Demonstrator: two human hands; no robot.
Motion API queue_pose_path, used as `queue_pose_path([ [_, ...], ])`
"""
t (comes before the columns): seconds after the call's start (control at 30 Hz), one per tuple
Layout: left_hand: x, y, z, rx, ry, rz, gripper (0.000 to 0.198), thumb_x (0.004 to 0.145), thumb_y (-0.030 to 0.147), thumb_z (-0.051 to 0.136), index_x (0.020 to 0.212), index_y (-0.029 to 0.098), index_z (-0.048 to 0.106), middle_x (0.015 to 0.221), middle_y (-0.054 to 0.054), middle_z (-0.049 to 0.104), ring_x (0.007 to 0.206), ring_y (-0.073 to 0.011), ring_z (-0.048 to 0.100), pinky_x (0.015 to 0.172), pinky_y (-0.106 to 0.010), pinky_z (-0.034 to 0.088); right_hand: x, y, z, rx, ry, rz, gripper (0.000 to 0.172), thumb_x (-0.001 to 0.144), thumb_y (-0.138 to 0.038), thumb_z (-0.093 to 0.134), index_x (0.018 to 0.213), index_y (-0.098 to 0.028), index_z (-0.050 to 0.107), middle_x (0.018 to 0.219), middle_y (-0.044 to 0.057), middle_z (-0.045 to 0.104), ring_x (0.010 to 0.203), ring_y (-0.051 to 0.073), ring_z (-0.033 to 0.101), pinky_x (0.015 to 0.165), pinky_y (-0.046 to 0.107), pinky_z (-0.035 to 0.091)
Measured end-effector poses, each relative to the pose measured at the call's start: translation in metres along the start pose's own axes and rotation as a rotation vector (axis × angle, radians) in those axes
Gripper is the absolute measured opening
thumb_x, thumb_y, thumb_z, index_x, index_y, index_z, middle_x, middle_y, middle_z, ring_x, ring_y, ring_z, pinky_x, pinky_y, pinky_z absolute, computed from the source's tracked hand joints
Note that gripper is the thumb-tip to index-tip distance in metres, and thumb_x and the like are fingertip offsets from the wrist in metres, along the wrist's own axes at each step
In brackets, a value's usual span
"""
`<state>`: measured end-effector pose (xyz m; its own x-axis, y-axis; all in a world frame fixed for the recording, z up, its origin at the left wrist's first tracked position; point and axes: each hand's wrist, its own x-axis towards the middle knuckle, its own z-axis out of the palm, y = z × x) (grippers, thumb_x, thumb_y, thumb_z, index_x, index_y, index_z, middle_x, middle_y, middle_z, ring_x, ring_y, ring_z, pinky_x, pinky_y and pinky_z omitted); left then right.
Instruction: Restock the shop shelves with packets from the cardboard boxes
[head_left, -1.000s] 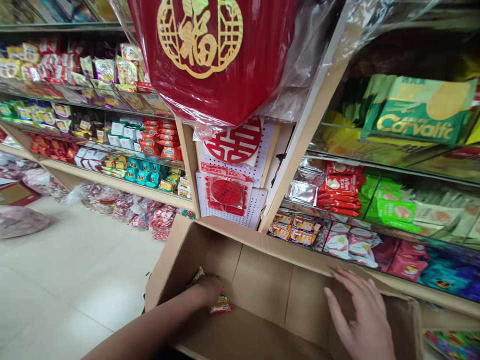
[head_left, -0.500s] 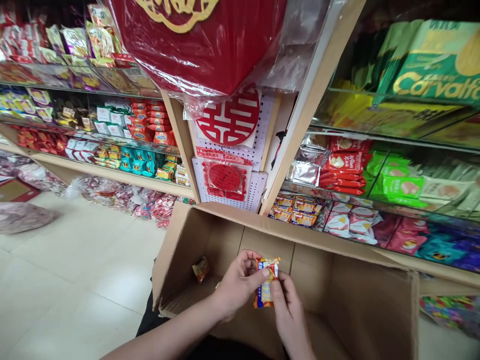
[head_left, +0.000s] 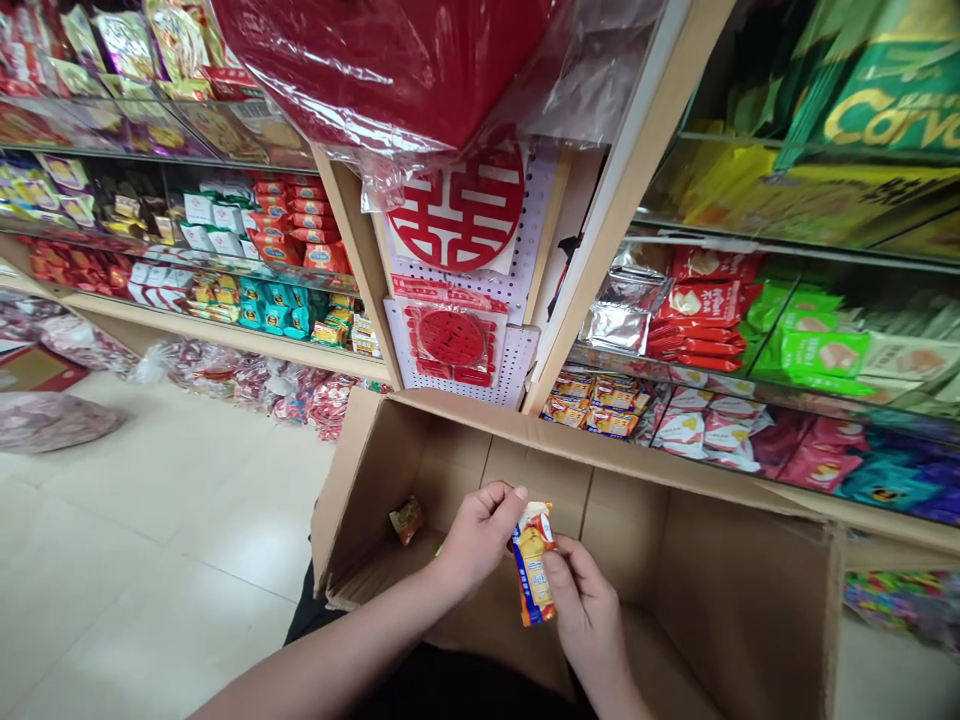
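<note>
Over a large cardboard box (head_left: 750,590), a small snack packet (head_left: 533,575) in orange, white and blue is held upright between my hands. My right hand (head_left: 592,610) grips its right edge between thumb and fingers. At the packet's upper left corner, my left hand (head_left: 484,530) is closed in a pinch, its fingertips partly hidden behind the thumb. Inside the box, against the left wall, lies another small wrapped snack (head_left: 406,520).
Shelves of wrapped snacks rise at the left (head_left: 285,310) and right (head_left: 720,430). A red plastic-wrapped decoration (head_left: 405,70) hangs overhead. Bagged goods (head_left: 247,385) line the floor beneath the left shelves. Pale floor tiles (head_left: 172,480) lie left of the box.
My left thumb has moved from the packet's front to its upper left corner, uncovering more of the printed face. The view has shifted slightly.
</note>
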<state>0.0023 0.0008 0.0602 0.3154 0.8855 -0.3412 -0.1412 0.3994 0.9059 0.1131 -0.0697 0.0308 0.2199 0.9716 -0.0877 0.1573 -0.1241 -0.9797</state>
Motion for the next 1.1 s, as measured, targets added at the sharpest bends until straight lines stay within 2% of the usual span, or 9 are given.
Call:
queue_pose_path([
  [0.17,0.005,0.003,-0.011,0.215,-0.209,0.047,0.030,0.069,0.042,0.060,0.069,0.012,0.054,0.058,0.002,0.050,0.051,-0.0057,0.041,0.049,-0.018,0.034,0.002,-0.004,-0.003,0.048,-0.056,0.015,0.033,0.073,-0.048,0.052,0.077,-0.015,0.059,0.058,-0.001,0.056,0.051,0.010,0.048,0.049,0.020,0.039],
  [0.2,0.006,0.003,-0.011,0.229,-0.215,0.059,0.030,0.068,0.041,0.060,0.068,0.012,0.054,0.058,0.002,0.050,0.051,-0.0058,0.041,0.049,-0.018,0.034,0.003,-0.003,-0.003,0.051,-0.054,0.026,0.033,0.072,-0.048,0.053,0.077,-0.015,0.059,0.058,-0.001,0.056,0.052,0.010,0.048,0.050,0.020,0.039],
  [0.37,0.005,-0.006,0.000,0.145,0.076,0.165,0.032,0.072,0.044,0.056,0.062,0.015,0.046,0.052,0.006,0.041,0.048,-0.0053,0.035,0.046,-0.018,0.030,0.006,0.005,-0.002,0.175,0.173,0.197,0.033,0.077,-0.051,0.045,0.075,-0.018,0.048,0.061,-0.002,0.054,0.049,0.010,0.047,0.044,0.020,0.039],
  [0.47,0.003,-0.013,0.005,0.159,0.143,0.183,0.034,0.073,0.047,0.052,0.062,0.016,0.045,0.053,0.005,0.040,0.049,-0.0063,0.036,0.046,-0.018,0.031,0.010,0.008,0.001,0.241,0.288,0.254,0.035,0.079,-0.052,0.040,0.073,-0.018,0.046,0.059,-0.002,0.052,0.046,0.009,0.043,0.040,0.019,0.036],
  [0.57,0.002,-0.015,0.004,0.289,0.181,0.220,0.036,0.077,0.049,0.045,0.062,0.016,0.048,0.055,0.003,0.042,0.051,-0.0081,0.038,0.048,-0.020,0.031,0.012,0.009,0.001,0.221,0.358,0.252,0.038,0.077,-0.054,0.042,0.072,-0.017,0.047,0.057,-0.002,0.050,0.045,0.009,0.043,0.039,0.020,0.036],
  [0.77,0.005,-0.019,-0.006,0.628,0.244,0.368,0.035,0.082,0.040,0.039,0.055,0.018,0.039,0.052,0.003,0.037,0.051,-0.0095,0.036,0.049,-0.021,0.027,0.009,0.012,-0.001,0.021,0.340,0.176,0.037,0.080,-0.052,0.037,0.065,-0.018,0.043,0.053,-0.002,0.046,0.047,0.010,0.042,0.042,0.020,0.035],
  [0.93,0.004,-0.021,-0.009,0.675,0.237,0.385,0.034,0.083,0.040,0.036,0.056,0.019,0.034,0.051,0.004,0.034,0.048,-0.0091,0.032,0.047,-0.021,0.025,0.008,0.014,-0.002,0.001,0.346,0.107,0.035,0.081,-0.049,0.037,0.065,-0.018,0.043,0.055,-0.001,0.048,0.051,0.011,0.045,0.047,0.021,0.038],
  [1.03,0.003,-0.016,-0.009,0.674,0.228,0.390,0.034,0.083,0.040,0.036,0.057,0.020,0.035,0.051,0.004,0.035,0.047,-0.0089,0.032,0.046,-0.021,0.025,0.011,0.011,-0.008,0.077,0.269,0.131,0.035,0.082,-0.048,0.037,0.064,-0.018,0.044,0.055,-0.001,0.049,0.052,0.011,0.047,0.049,0.021,0.041],
  [1.1,0.001,-0.010,-0.010,0.719,0.231,0.426,0.032,0.083,0.039,0.035,0.058,0.020,0.037,0.050,0.004,0.036,0.047,-0.0086,0.033,0.046,-0.021,0.026,0.012,0.005,-0.014,0.086,0.175,0.104,0.031,0.080,-0.046,0.041,0.073,-0.017,0.049,0.062,0.001,0.054,0.054,0.011,0.049,0.050,0.022,0.043],
])
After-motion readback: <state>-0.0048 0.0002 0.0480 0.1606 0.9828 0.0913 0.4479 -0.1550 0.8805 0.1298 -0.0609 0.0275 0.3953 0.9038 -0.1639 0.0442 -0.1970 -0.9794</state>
